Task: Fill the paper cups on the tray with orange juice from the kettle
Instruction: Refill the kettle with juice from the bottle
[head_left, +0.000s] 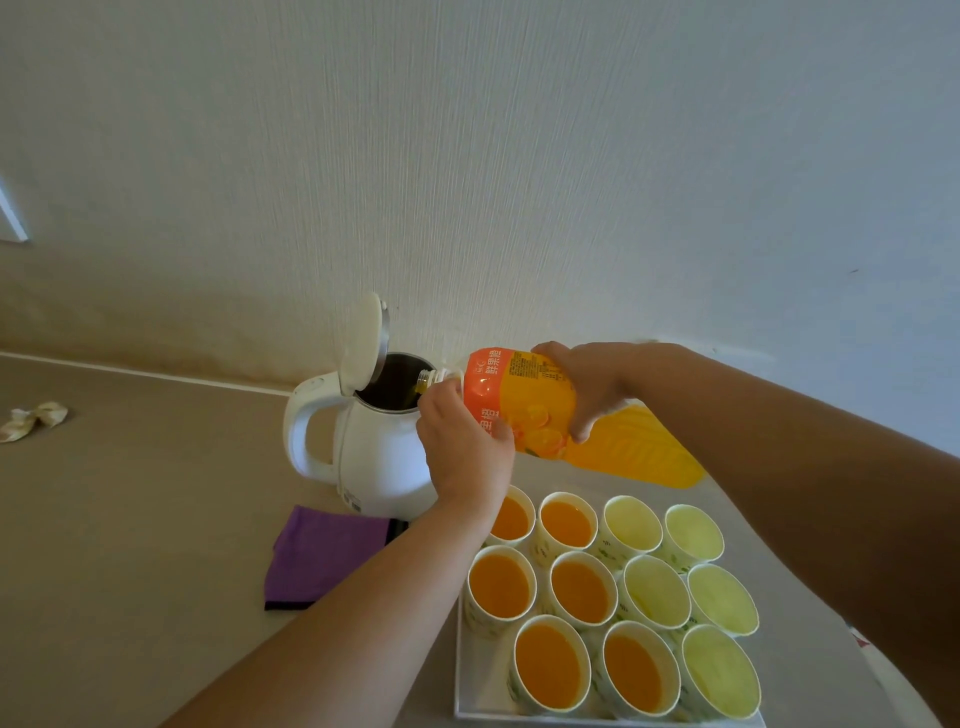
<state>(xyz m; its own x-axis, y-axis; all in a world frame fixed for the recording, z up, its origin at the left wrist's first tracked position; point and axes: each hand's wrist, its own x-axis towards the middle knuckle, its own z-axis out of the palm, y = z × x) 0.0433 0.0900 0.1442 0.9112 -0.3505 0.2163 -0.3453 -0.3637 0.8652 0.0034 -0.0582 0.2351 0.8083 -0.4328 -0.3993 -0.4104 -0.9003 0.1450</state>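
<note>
A white electric kettle (374, 447) stands by the wall with its lid (360, 343) flipped up. A large orange juice bottle (524, 395) lies tilted on its side, its uncapped neck over the kettle's mouth. My left hand (462, 441) grips the bottle near the neck. My right hand (582, 384) holds the bottle's body from above. In front sits a white tray (462, 696) with several paper cups. Those on the left, like the cup (501, 584), hold orange juice. Those on the right, like the cup (719, 670), are empty.
A purple cloth (322, 556) lies on the beige counter in front of the kettle. A crumpled wrapper (34, 418) sits at the far left. The white wall runs close behind the kettle and bottle.
</note>
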